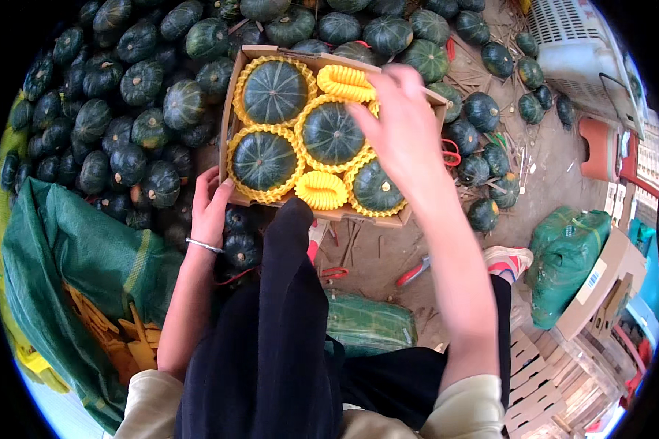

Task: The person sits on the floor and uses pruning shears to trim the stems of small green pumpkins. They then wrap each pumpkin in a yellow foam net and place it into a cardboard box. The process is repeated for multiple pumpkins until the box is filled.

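Note:
A cardboard box (236,88) tilts against my raised knee. It holds several dark green squashes (274,91) in yellow foam nets. One bunched yellow foam net (346,83) sits at the box's far side, and another bunched net (321,190) lies at the near side, with no squash showing in either. My left hand (211,208) grips the box's near left corner, fingers bent at its side. Over the right part of the box is my right hand (399,110), smeared by motion, thumb apart, close to the far net. What lies under its palm is hidden.
Loose squashes (140,82) are heaped to the left and behind the box. A green woven sack (73,241) with yellow nets (140,340) stands at left. Red-handled scissors (413,271) lie on the ground. At right are a white crate (564,33) and a green bundle (564,256).

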Demonstrator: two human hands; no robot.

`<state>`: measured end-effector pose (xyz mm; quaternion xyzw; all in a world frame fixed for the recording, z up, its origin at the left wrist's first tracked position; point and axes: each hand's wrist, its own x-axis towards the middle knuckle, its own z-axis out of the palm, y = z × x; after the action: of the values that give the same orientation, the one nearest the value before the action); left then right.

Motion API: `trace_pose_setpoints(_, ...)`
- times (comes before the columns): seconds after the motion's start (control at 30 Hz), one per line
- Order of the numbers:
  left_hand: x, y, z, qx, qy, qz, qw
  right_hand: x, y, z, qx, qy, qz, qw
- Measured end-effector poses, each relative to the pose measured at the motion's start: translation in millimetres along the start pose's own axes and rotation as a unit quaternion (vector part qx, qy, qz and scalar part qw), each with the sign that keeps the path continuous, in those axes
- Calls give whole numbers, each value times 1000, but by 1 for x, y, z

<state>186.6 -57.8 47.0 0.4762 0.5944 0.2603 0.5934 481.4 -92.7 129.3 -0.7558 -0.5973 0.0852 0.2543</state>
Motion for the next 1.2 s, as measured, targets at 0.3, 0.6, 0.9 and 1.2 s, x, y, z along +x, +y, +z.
trace_pose_setpoints(0.3,75,-60,-46,-205,-176,-217,938,-173,51,40,515,82,339,783)
trace_pose_setpoints(0.6,68,81,25,-128,-271,-144,943,-275,-53,-64,594,327,193,710)
trace_pose_setpoints(0.9,-203,280,158,136,-707,238,652,-470,-143,-205,579,703,170,378)
trace_pose_setpoints(1.2,-113,257,146,151,-521,188,819,-757,-117,-197,282,879,303,239)
